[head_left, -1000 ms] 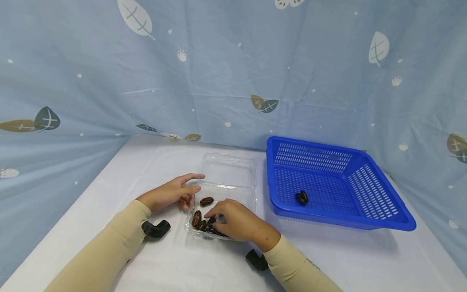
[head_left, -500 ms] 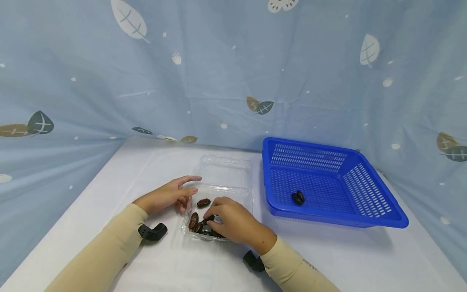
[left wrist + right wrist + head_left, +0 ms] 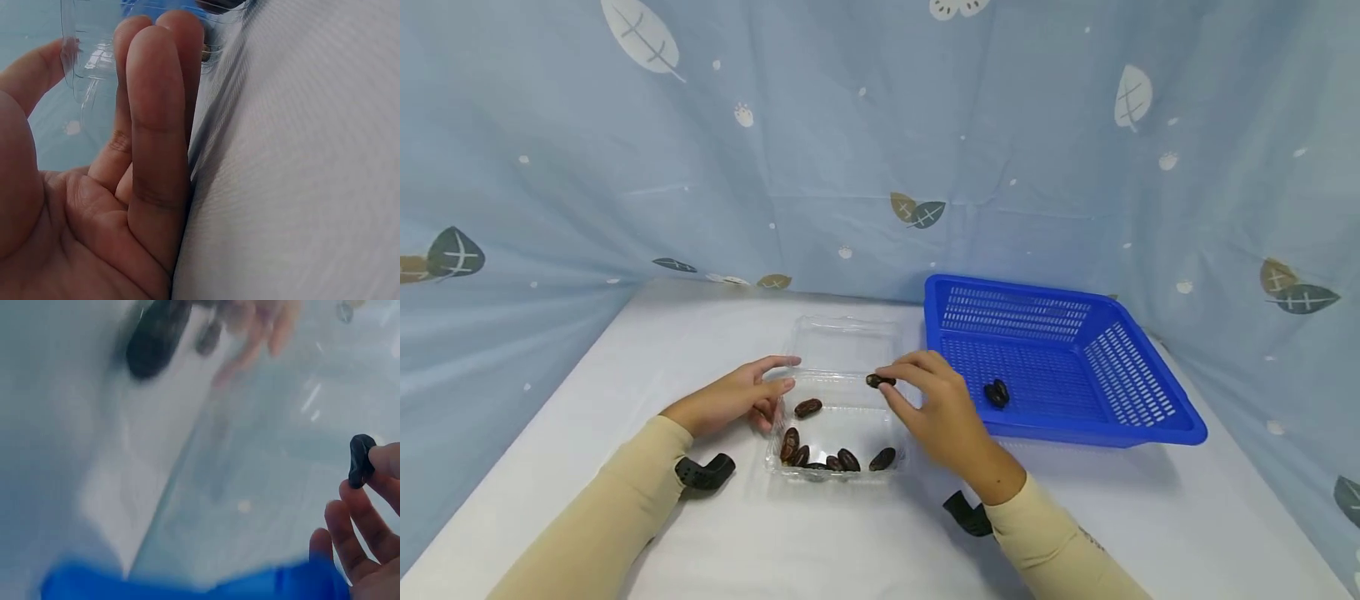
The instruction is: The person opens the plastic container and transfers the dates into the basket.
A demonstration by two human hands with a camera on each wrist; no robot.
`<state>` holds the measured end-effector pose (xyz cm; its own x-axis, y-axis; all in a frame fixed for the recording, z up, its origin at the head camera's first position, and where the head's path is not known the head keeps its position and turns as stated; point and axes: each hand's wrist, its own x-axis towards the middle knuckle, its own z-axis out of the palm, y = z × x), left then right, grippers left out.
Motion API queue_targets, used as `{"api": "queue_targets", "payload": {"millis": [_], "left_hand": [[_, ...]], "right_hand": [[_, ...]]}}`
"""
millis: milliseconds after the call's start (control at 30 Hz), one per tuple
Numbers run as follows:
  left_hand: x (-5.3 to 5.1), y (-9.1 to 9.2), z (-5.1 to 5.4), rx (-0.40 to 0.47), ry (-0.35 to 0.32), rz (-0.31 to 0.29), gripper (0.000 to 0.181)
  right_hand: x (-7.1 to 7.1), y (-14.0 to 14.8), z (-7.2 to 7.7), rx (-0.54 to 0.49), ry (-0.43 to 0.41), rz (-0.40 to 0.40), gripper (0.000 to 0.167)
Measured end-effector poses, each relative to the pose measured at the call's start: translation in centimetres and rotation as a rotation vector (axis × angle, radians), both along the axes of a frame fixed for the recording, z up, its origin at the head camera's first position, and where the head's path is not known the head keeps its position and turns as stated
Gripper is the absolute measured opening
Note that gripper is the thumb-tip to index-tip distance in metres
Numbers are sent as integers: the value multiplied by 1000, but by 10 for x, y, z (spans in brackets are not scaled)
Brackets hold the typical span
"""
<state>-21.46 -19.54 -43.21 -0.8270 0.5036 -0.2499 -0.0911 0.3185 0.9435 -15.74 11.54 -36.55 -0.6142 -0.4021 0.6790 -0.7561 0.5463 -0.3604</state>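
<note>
In the head view, my right hand (image 3: 946,412) pinches a dark date (image 3: 877,381) between thumb and fingertips, held over the right side of a clear plastic clamshell box (image 3: 838,421). The same pinched date (image 3: 360,460) shows at the right of the right wrist view. Several other dates lie in the box, mostly along its front wall, with a single date (image 3: 808,408) farther back. My left hand (image 3: 737,397) rests at the box's left side, fingers extended. In the left wrist view its fingers (image 3: 156,81) stand straight beside the plastic.
A blue plastic basket (image 3: 1078,435) stands right of the box, with two dark dates (image 3: 997,393) inside. The box's lid (image 3: 847,343) lies opened toward the back. A patterned blue cloth (image 3: 820,125) hangs behind the white table (image 3: 760,533).
My right hand has picked a date from the front of the box and lifted it up and right. The left hand stays at the box's side. The head view has shifted slightly.
</note>
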Motion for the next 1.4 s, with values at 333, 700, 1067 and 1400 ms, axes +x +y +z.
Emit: {"api": "queue_targets", "payload": {"millis": [333,700,1067,1400], "left_hand": [[2,-1,2,35,-58,5,71],[3,-2,2,27,-57,19,71],[2,-2,4,23,-52,12,70],[-1,0,5,-17,-40,11,55]], "right_hand": [[-10,82,27,74,-138,-241,16],[-42,142,22,251,-439,-353,14],[-57,151,11,423,-631,-453,20],[-61,150,8,533,-695,-491,17]]}}
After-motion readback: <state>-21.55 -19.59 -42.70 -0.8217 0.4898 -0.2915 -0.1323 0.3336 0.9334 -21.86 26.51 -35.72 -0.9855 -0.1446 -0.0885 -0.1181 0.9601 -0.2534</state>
